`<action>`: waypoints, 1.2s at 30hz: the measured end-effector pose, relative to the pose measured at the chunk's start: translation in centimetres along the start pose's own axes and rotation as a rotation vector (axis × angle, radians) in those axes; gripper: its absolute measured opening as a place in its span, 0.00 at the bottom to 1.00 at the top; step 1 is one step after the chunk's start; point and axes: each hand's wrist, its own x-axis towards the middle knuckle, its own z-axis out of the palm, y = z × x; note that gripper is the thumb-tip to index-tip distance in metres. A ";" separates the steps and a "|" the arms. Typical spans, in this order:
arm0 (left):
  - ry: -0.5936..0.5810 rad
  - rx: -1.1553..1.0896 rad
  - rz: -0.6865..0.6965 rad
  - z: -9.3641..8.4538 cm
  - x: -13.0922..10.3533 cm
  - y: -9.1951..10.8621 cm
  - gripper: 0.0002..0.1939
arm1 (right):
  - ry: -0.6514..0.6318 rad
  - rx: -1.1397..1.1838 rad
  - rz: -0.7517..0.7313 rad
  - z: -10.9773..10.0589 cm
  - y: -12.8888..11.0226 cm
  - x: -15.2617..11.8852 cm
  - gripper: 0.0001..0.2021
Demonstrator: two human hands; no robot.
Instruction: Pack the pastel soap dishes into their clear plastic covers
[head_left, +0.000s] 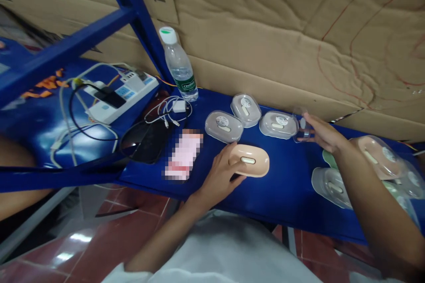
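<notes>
1. Left hand (223,176) near the middle of the blue table (285,194) — fingers curled round the near-left end of a peach soap-dish base (249,160), thumb on its rim, pinching it against the tabletop.
2. Peach base lying open side up, no cover on it, long axis running left to right, a small pale oblong insert at its centre.
3. Right hand (323,135) further right and further back, fingers pinching a clear plastic lid (300,127) held just above the table, tilted on edge, blurred.
4. Lid up and to the right of the peach base, the two apart; right hand the one carrying it, left hand the one steadying the base — gap between them crossing the bare blue surface leftward and nearward.
5. Behind the base, three closed dishes with clear covers (224,126) in a row from left to right, the rightmost just beside the held lid.
6. At the far right, under the right forearm, a heap of more dishes (332,185) in pale green, peach and clear.
7. Left side of the table: water bottle (179,66) upright by the blue frame post, white power strip (122,93) with cables, a dark phone (146,141), a pixelated pink card beside it.
8. Cardboard sheet (282,31) as backdrop along the far edge.
</notes>
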 end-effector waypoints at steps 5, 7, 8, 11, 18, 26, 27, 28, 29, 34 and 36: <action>-0.118 -0.068 -0.036 -1.4 -0.7 -0.8 0.24 | 0.087 0.058 -0.002 -0.6 -4.1 -5.4 0.31; -0.120 -0.111 -0.085 -1.7 -0.9 -1.1 0.37 | 0.017 0.002 -0.196 0.4 -6.8 -8.9 0.33; -0.104 -0.131 -0.105 -1.7 -1.0 -1.3 0.42 | -0.055 -0.033 -0.298 1.2 -8.1 -10.6 0.31; -0.046 -0.172 -0.110 -1.2 -1.2 -1.7 0.51 | -0.281 -0.174 -0.502 4.3 -10.8 -14.5 0.27; -0.073 -0.198 -0.121 -0.6 -0.7 -1.5 0.49 | -0.395 -0.349 -0.694 7.6 -11.2 -16.2 0.25; -0.163 -0.193 -0.104 -1.2 -0.4 -1.6 0.50 | -0.335 -0.487 -0.758 8.7 -10.4 -17.2 0.32; -0.181 -0.193 -0.093 -1.4 -0.3 -1.5 0.50 | -0.332 -0.499 -0.764 8.6 -10.4 -17.3 0.33; -0.200 -0.190 -0.080 -1.5 -0.3 -1.4 0.50 | -0.331 -0.507 -0.769 8.4 -10.4 -17.5 0.33; -0.217 -0.184 -0.067 -1.7 -0.2 -1.2 0.51 | -0.333 -0.515 -0.769 8.0 -10.2 -17.6 0.33; -0.123 -0.098 -0.020 -2.1 -0.6 -0.2 0.39 | -0.291 -0.601 -0.617 4.5 -8.2 -18.0 0.27; 0.021 -0.037 -0.016 -2.2 -0.7 -0.1 0.31 | -0.206 -0.671 -0.536 3.0 -6.9 -18.0 0.26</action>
